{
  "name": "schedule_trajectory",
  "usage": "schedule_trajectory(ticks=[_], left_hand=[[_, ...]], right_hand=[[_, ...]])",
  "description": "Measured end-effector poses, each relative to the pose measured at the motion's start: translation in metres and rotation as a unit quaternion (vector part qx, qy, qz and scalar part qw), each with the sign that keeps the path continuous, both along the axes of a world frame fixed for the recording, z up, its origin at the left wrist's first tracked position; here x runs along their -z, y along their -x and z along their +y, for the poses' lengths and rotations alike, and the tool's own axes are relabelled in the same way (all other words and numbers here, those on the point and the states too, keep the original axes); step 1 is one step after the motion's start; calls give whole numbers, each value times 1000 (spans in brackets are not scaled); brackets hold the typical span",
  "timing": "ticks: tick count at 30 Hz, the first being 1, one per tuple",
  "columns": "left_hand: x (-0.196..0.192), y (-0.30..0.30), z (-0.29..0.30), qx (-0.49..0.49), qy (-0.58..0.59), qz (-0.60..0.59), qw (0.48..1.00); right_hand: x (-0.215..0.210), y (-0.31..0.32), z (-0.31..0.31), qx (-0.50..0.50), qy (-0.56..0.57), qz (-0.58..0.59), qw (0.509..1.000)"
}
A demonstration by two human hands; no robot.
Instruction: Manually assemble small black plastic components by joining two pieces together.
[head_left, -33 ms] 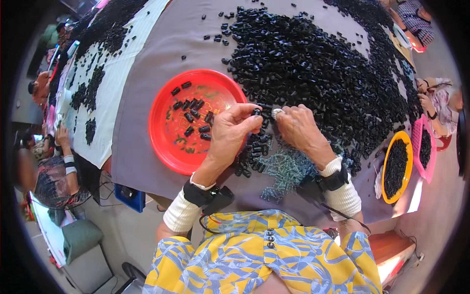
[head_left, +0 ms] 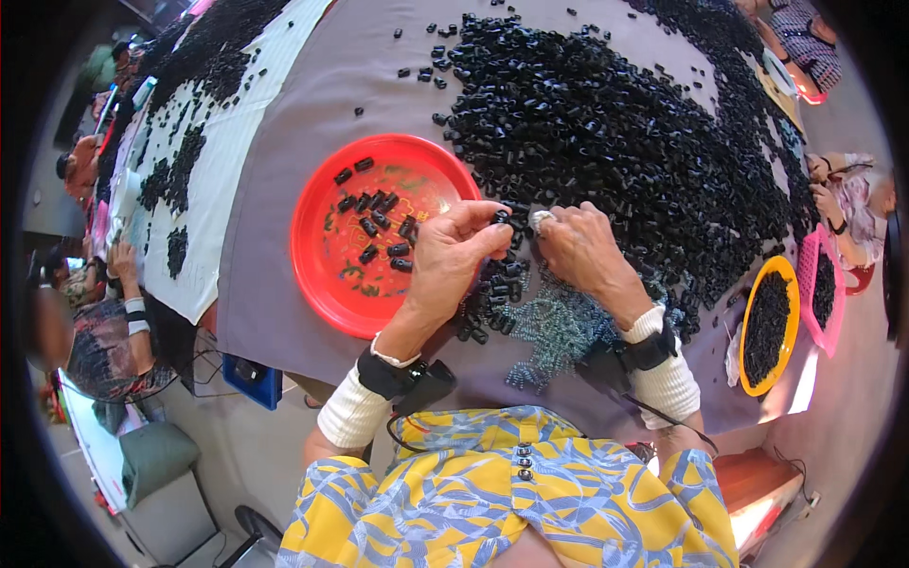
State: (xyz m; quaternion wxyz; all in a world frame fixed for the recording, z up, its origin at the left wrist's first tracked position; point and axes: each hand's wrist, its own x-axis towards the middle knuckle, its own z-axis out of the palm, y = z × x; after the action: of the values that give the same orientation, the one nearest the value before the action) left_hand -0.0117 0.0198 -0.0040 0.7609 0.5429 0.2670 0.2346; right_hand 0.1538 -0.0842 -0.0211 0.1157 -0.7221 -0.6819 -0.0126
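Hands [head_left: 516,248] pinch small black piece [head_left: 500,218], orientation indiscernible.

Left hand [head_left: 453,254] pinches a small black part [head_left: 500,217] beside the red plate [head_left: 327,284]. Right hand [head_left: 579,248] rests against the black parts pile [head_left: 606,123].

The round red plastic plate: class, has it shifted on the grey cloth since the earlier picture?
No. The round red plastic plate lies in the same spot on the grey cloth, its right rim beside the heap of small black plastic pieces as before.
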Motion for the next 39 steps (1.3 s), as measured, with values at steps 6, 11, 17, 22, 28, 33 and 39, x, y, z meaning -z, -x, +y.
schedule_trajectory(ticks=[6, 11, 17, 22, 28, 33, 39], left_hand=[[-3, -5, -2, 27, 40, -20, 999], [-7, -13, -8, 50, 125, -95, 986], [-11, -16, -12, 46, 201, -150, 967], [-8, -15, -14, 35, 191, -133, 972], [-11, -14, -15, 29, 106, -104, 988], [-14, -12, -16, 34, 72, -73, 994], [-16, -14, -18, 33, 2, -51, 998]], right_hand=[[-28, 4, -11, 57, -80, 400, 911], [-38, 18, -10, 42, -152, 529, 834], [-32, 15, -14, 26, -241, 373, 896], [-41, 11, -14, -33, -262, 240, 934], [-49, 9, -14, -59, -222, 172, 958], [-54, 3, -17, -47, -227, 231, 945], [-58, 3, -13, -15, -291, 260, 921]])
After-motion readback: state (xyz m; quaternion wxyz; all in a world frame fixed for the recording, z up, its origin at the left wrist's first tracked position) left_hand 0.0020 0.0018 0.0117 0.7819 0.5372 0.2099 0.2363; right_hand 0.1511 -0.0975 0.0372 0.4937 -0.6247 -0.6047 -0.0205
